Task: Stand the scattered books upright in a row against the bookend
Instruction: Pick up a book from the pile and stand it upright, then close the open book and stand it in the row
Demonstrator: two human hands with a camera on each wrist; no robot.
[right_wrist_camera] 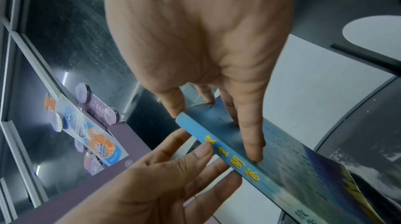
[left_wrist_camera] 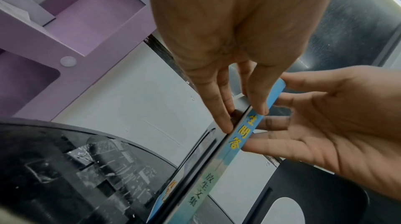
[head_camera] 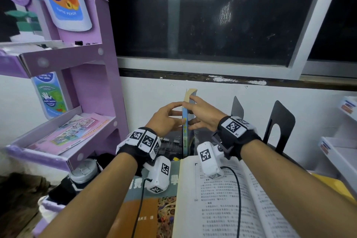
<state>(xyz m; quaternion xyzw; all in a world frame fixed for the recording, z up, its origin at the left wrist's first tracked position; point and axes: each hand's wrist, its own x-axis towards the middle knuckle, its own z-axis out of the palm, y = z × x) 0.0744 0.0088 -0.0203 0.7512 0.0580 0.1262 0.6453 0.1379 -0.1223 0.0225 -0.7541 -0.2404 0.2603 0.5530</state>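
Note:
A thin blue book stands upright on its lower edge, spine toward me, in the middle of the desk. My left hand pinches it, fingers on the left cover and thumb on the spine. My right hand lays straight fingers flat against the right cover. Two black metal bookends stand to the right, apart from the book. An open book lies flat in front, and beside it a closed book with an orange and grey cover.
A purple cardboard display shelf stands close on the left, with leaflets on its lower tray. A grey-lidded bottle sits below it. White trays line the right edge. The wall and a dark window are right behind the book.

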